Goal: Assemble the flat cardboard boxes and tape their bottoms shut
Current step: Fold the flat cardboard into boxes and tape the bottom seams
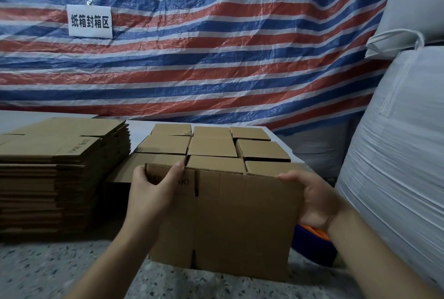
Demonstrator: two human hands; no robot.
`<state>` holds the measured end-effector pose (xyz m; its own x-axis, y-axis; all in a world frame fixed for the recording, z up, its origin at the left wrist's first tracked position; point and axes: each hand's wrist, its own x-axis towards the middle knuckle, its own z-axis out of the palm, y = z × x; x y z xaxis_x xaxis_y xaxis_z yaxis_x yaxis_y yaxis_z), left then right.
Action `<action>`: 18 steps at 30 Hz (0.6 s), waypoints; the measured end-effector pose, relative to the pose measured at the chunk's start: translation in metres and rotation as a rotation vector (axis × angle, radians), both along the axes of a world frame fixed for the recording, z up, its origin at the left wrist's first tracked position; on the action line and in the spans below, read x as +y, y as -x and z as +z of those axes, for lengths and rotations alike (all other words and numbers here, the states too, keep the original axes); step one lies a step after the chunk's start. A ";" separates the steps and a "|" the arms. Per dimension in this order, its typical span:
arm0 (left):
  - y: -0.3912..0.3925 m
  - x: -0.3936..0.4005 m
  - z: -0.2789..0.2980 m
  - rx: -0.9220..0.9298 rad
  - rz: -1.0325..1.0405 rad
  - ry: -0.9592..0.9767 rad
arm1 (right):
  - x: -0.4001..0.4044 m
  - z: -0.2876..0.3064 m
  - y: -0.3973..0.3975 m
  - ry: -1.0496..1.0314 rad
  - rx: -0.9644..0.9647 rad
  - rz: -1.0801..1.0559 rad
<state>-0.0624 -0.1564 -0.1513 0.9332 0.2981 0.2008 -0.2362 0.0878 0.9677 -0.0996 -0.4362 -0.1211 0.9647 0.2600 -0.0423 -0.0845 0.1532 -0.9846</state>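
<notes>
Two hands grasping one flat cardboard box (240, 222), left hand (153, 190) at its top-left flap, right hand (312, 198) at its right edge, stack of flat boxes (60, 166) left.

White sign (90, 21): 纸箱封箱区

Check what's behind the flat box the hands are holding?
Behind the flat box: rows of assembled boxes. At its right edge, a blue-orange object shows partly; the rest is covered.
</notes>
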 end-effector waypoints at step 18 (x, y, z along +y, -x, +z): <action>0.025 0.002 0.022 0.035 -0.583 0.124 | 0.060 -0.026 0.030 -0.081 -0.213 -0.517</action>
<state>-0.0870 -0.1549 -0.1290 0.9553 -0.2460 0.1638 -0.0839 0.3059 0.9484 -0.1294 -0.3758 -0.1471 0.9524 -0.2547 0.1676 0.2209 0.1978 -0.9550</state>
